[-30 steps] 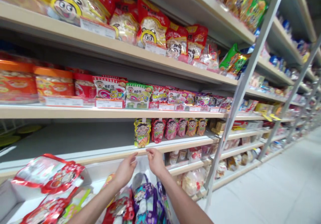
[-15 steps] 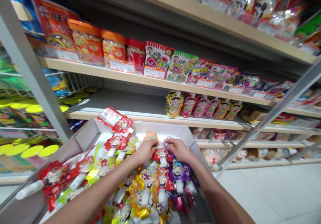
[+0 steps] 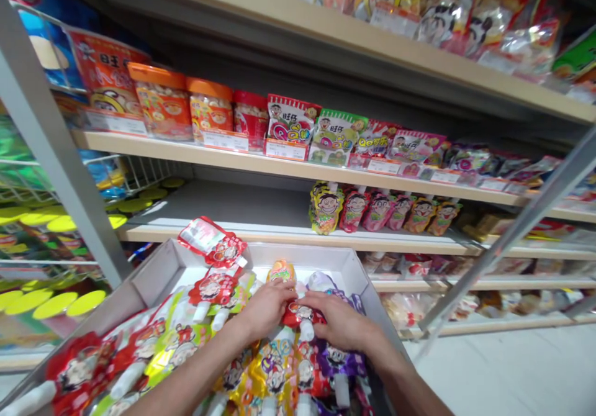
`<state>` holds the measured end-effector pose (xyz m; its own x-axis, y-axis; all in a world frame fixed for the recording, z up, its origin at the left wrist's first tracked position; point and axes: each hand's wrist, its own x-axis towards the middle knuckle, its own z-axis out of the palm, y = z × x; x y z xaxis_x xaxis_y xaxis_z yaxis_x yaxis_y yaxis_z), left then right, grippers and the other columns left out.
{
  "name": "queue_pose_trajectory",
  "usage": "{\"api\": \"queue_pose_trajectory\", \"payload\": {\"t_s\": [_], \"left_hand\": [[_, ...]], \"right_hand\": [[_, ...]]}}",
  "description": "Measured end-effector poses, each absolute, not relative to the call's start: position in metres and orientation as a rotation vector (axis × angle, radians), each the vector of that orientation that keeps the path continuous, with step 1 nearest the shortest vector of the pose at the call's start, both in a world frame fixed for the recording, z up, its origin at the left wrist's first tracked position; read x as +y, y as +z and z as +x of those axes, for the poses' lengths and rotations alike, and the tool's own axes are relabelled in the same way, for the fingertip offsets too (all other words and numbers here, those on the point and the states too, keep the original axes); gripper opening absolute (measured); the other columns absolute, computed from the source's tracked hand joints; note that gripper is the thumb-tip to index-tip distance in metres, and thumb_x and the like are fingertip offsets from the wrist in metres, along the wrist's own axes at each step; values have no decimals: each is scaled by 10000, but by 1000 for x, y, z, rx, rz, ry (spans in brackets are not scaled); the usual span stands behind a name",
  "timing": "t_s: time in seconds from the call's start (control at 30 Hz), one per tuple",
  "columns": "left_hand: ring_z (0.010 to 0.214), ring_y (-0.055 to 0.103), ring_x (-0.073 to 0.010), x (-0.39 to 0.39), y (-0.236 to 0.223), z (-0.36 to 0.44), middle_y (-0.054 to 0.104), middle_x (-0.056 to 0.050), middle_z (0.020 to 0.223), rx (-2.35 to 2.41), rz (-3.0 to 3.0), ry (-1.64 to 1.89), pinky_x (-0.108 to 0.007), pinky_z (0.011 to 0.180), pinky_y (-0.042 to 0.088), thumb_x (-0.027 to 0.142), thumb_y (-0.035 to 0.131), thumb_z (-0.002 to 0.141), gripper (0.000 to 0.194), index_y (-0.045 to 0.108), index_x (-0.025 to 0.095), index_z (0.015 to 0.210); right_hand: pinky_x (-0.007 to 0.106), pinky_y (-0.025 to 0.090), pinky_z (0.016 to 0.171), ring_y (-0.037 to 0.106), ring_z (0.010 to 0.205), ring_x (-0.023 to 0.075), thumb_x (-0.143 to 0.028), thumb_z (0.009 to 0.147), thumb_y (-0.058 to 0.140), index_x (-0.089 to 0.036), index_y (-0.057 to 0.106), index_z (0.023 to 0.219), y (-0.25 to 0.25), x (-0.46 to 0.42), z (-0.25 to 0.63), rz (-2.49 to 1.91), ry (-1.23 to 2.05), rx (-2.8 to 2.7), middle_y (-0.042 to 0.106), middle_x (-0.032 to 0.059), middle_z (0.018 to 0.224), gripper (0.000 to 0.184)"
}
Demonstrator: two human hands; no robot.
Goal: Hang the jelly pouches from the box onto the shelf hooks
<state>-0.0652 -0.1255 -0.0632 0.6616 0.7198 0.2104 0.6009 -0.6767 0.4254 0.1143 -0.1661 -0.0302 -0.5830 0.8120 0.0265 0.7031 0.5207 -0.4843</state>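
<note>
Both hands are inside a grey-white carton [image 3: 305, 253] filled with spouted pouches. Between them lies a red spouted pouch [image 3: 296, 316], its white cap pointing toward me. My left hand [image 3: 267, 307] has its curled fingers at the pouch's left edge. From the right, my right hand [image 3: 338, 318] pinches the same pouch, thumb beside the cap. Just beyond my left fingers is an orange pouch [image 3: 281, 271]. Yellow-gold pouches [image 3: 272, 366] lie below, and a purple pouch [image 3: 336, 359] is under my right hand. My left fingertips are partly hidden.
Behind the carton is a shelf [image 3: 223, 214] with a row of upright pouches [image 3: 356, 208] on it. Another red pouch [image 3: 212, 242] rests across the carton's back left rim. A grey post [image 3: 65, 130] stands at left; a slanted metal bar [image 3: 507, 236] crosses at right.
My right hand has moved left and closer, over the red pouch. More of the orange and purple pouches behind the hands now shows. The whole view has shifted slightly downward.
</note>
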Motion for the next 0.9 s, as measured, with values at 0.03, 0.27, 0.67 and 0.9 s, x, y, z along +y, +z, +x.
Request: {"api": "queue_pose_trajectory", "payload": {"t_s": [0.03, 0.27, 0.67, 0.9], "left_hand": [[975, 462, -157, -126, -62, -66, 546, -15, 1059, 1067, 2558, 529, -295, 888, 295, 131, 363, 702, 335, 578, 231, 938], [868, 498, -169, -127, -60, -70, 593, -30, 913, 1126, 2430, 623, -269, 787, 350, 120, 395, 663, 328, 570, 220, 922], [658, 539, -152, -117, -53, -55, 631, -48, 739, 1080, 1819, 947, -239, 623, 407, 300, 337, 751, 330, 596, 100, 790], [750, 540, -152, -107, -60, -54, 626, -54, 834, 981, 1583, 1051, -251, 691, 409, 334, 388, 735, 337, 584, 96, 871]], "right_hand": [[249, 307, 867, 446, 1006, 144, -122, 674, 443, -229, 491, 1070, -29, -165, 113, -1236, 616, -2488, 517, 29, 1091, 414], [197, 361, 596, 511, 638, 119, -168, 767, 340, -182, 592, 727, -32, -155, 114, -1296, 442, -2233, 599, 5, 683, 256], [221, 382, 579, 526, 600, 131, -283, 734, 415, -171, 610, 710, -21, -127, 111, -1338, 376, -1823, 614, 15, 659, 226], [233, 458, 548, 548, 709, 147, -289, 721, 395, -161, 583, 851, -36, -119, 111, -1273, 792, -1575, 608, 33, 811, 262]]}}
